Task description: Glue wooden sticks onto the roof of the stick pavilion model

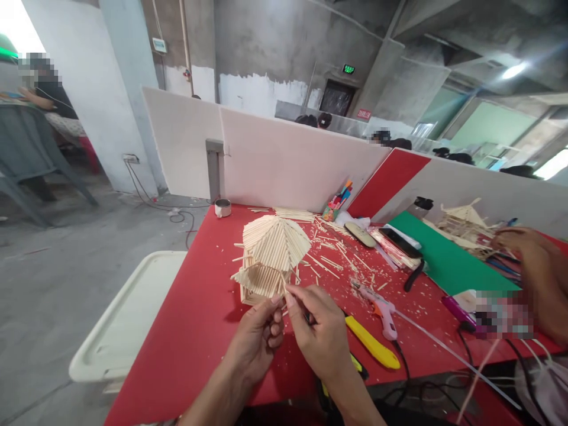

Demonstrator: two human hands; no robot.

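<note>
Red desk [177, 331], a wooden-stick pavilion model [271, 258] straight before the worker; upper roof [278, 238] looks fully clad, lower eave [261, 280], I'd judge, only partly; left hand [260, 331] and right hand [320, 328] pinch a slender stick [284, 284] at the model's near right corner.

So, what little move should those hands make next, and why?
Perhaps the left hand and right hand should gently steady the stick model's near right corner: their fingertips meet there, while the glue gun lies aside on the table.
</note>
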